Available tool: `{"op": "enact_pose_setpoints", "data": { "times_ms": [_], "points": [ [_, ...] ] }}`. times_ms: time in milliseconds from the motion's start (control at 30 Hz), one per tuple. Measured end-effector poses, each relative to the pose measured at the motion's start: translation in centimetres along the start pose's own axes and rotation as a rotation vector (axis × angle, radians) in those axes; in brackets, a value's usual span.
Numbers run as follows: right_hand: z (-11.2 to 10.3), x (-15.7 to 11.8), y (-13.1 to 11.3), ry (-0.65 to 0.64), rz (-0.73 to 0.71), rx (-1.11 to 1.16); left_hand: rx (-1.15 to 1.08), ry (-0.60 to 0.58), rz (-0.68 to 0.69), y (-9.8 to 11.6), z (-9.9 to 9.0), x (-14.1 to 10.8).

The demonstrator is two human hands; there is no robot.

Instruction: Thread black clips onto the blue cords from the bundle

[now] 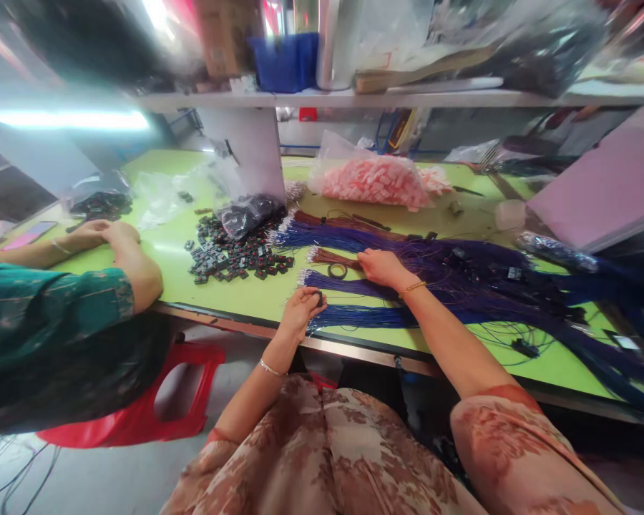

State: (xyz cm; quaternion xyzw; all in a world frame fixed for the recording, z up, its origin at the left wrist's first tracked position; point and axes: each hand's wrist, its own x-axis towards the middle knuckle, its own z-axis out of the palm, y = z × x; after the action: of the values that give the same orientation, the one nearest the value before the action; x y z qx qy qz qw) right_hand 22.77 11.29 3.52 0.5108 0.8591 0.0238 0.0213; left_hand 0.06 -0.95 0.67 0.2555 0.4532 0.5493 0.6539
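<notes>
Green tabletop (166, 261), long, seen on my feed from its near edge. Blue wires (461, 265) took up much of its right half, bundles laid lengthwise, pale tips towards the left end; the foremost bundle lay just inside the near edge. At the left end I noted a co-worker in a green sleeve (86, 293), hands (107, 232) together over the tabletop, well apart from the wearer's own. Clear bag of pink pieces (376, 180) near the far edge, right of an upright panel (247, 146). Heap of small black parts (241, 254) left of the wire tips, between far and near edges.

Right hand (382, 270): narrow, fingers curled in at the brown wires (335, 259), which lay between blue bundles, mid-depth on the tabletop. I could not tell how firmly it gripped. Left hand (302, 311): by the near edge, beside the foremost blue tips, thumb and fingers pinched on a small dark piece (318, 298), too small for me to identify. Tape roll (337, 277) flat, just in front of the brown wires.
</notes>
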Motion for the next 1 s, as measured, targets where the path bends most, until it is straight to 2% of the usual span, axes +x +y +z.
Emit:
{"op": "enact_pose_setpoints", "data": {
  "times_ms": [200,333,500,600,667,767,867,1000],
  "points": [
    [0.7,1.5,0.2,0.102,-0.007,0.341,0.017,0.005,-0.005,0.1,0.1,0.0],
    [0.5,3.8,-1.9,0.168,-0.032,0.496,0.026,0.007,0.0,0.1,0.2,-0.1],
    [-0.4,6.5,-5.9,0.153,-0.06,0.5,0.033,0.0,0.039,0.0,0.5,-0.3],
    [-1.0,7.2,-7.6,0.11,-0.078,0.455,0.047,-0.002,0.071,0.0,0.6,-0.5],
    [-1.5,7.3,-8.3,0.091,-0.041,0.386,0.048,-0.005,0.085,0.1,0.7,-0.5],
    [-2.2,7.2,-8.7,0.083,0.055,0.295,0.042,-0.008,0.089,0.0,0.8,-0.5],
    [-2.9,7.1,-8.6,0.141,0.123,0.325,0.028,-0.009,0.094,-0.1,0.9,-0.5],
    [-3.5,6.1,-8.1,0.256,-0.001,0.55,-0.008,-0.011,0.081,-0.1,1.1,-0.4]
  ]
}}
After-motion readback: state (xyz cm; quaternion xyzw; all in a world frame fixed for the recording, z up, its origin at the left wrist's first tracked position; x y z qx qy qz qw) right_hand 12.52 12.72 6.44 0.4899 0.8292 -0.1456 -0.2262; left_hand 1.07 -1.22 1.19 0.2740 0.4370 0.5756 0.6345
